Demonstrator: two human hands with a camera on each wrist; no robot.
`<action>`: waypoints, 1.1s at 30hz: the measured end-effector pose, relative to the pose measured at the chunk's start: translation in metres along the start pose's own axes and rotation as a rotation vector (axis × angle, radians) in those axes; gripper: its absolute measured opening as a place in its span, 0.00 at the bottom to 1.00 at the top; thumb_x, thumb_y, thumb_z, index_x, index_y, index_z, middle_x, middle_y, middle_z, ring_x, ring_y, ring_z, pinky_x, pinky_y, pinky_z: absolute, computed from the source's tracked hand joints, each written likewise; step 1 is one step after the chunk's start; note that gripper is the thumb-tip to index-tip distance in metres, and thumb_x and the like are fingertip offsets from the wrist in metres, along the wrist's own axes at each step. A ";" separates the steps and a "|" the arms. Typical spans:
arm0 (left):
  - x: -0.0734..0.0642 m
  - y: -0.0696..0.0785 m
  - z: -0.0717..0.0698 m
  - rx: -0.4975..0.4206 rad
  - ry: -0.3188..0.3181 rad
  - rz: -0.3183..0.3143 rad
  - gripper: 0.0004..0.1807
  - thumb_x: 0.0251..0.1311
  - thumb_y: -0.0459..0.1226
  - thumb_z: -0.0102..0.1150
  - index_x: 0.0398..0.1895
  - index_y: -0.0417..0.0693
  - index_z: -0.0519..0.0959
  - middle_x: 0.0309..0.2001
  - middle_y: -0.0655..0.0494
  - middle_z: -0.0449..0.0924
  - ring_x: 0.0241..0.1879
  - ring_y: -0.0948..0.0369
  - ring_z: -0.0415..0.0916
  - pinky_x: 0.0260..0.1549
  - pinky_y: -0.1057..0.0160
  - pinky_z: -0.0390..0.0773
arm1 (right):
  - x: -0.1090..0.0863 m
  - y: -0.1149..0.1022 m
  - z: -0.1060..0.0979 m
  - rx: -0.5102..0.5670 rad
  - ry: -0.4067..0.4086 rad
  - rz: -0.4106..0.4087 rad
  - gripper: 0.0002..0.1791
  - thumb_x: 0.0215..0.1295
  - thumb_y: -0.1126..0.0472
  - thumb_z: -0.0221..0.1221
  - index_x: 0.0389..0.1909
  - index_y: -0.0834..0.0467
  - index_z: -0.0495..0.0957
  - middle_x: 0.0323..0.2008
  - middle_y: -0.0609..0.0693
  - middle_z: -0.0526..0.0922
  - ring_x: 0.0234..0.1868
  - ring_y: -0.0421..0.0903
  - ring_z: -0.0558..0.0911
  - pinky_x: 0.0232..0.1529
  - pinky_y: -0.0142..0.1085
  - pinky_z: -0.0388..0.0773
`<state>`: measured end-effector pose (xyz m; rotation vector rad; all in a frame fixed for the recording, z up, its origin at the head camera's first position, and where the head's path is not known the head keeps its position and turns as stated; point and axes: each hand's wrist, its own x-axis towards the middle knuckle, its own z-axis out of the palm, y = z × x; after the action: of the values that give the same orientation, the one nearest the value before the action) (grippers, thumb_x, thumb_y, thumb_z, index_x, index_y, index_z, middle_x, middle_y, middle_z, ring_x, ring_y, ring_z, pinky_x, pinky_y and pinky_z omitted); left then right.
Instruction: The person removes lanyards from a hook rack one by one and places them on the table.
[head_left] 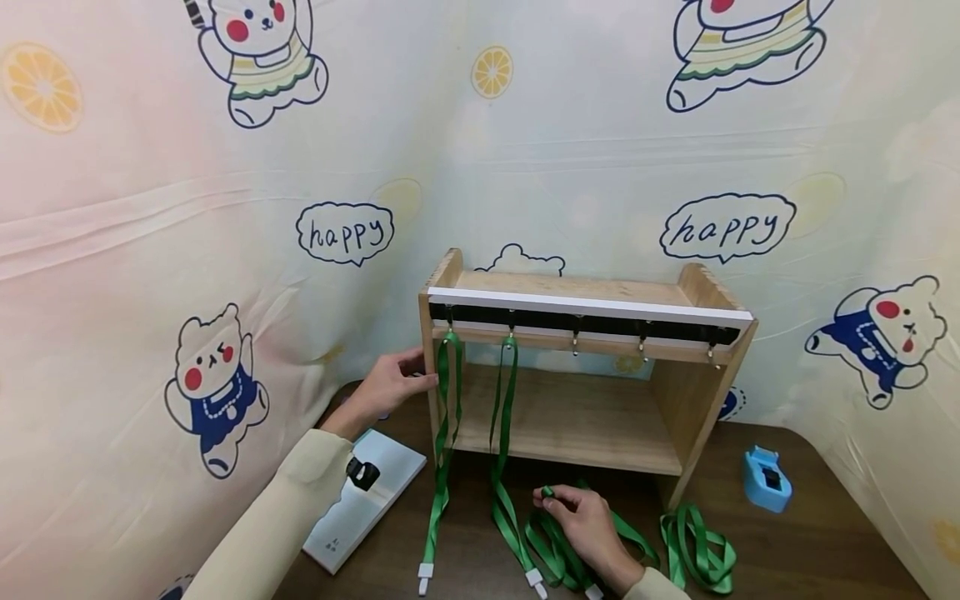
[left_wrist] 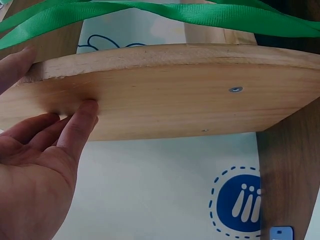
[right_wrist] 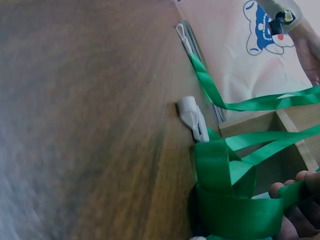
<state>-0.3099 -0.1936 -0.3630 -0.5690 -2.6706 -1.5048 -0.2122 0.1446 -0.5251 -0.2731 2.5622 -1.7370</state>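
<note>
A small wooden shelf (head_left: 562, 408) stands on the table, with a row of metal hooks along its black-and-white front strip (head_left: 600, 325). My left hand (head_left: 390, 387) grips the shelf's left side panel (left_wrist: 165, 95), thumb at the front edge and fingertips on the outer face. Two green lanyards hang from the leftmost hooks: one lanyard (head_left: 441, 458) at the far left, another lanyard (head_left: 501, 475) beside it, both with white plastic clips at the bottom. In front of the shelf, my right hand (head_left: 588, 529) pinches a third green lanyard (right_wrist: 240, 215), whose folded loops lie below the fingers.
One more green lanyard (head_left: 701, 550) lies bundled on the table at the right. Farther right is a blue plastic holder (head_left: 767, 479). A white box or booklet (head_left: 367, 500) lies under my left forearm. A printed curtain (head_left: 480, 167) closes off the back and sides.
</note>
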 end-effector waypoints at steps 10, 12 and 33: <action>-0.002 0.001 0.001 0.003 -0.003 -0.005 0.29 0.67 0.43 0.64 0.70 0.51 0.73 0.62 0.45 0.80 0.58 0.49 0.78 0.58 0.48 0.81 | 0.002 0.005 0.001 -0.023 0.017 0.021 0.12 0.69 0.57 0.63 0.49 0.56 0.87 0.42 0.47 0.92 0.48 0.44 0.88 0.46 0.28 0.83; -0.002 0.001 0.001 0.000 -0.003 -0.010 0.29 0.67 0.44 0.64 0.70 0.50 0.73 0.62 0.45 0.80 0.58 0.49 0.78 0.58 0.48 0.82 | 0.002 0.006 0.001 -0.011 0.004 0.030 0.13 0.69 0.56 0.62 0.49 0.56 0.87 0.42 0.48 0.92 0.48 0.45 0.89 0.47 0.30 0.84; 0.000 0.003 0.001 0.009 -0.001 -0.033 0.29 0.67 0.45 0.63 0.70 0.51 0.72 0.63 0.45 0.80 0.59 0.49 0.77 0.57 0.48 0.81 | 0.005 0.000 0.004 -0.172 0.037 0.021 0.18 0.70 0.57 0.62 0.60 0.51 0.82 0.57 0.51 0.86 0.51 0.50 0.87 0.46 0.41 0.85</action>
<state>-0.3087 -0.1917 -0.3610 -0.5275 -2.6998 -1.4997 -0.2170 0.1404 -0.5264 -0.2203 2.7344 -1.5306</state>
